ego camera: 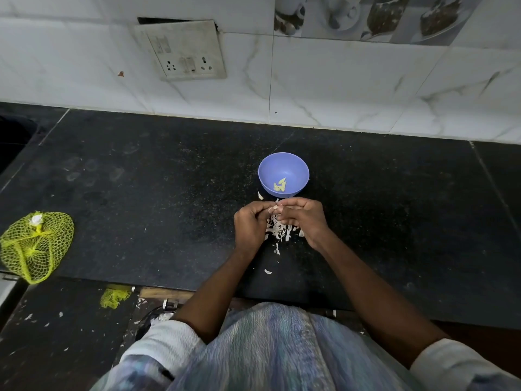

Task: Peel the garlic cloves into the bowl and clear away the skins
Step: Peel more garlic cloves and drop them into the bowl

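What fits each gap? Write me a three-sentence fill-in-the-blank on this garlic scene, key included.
1. The peeled cloves lie inside the ____ bowl.
2. The skins are heaped on the counter below the two ____.
3. The yellow net bag lies on the counter to the person's ____.

Missing words: blue; hands; left

The counter is dark speckled stone, polished yet smudged and dusty. On it the bowl looks like smooth lilac plastic with a soft sheen. Just in front of the bowl lie papery, dry white garlic skins. Well left of the bowl sits a yellow plastic mesh bag. Behind the bowl, the wall tiles are glossy marble-patterned ceramic.
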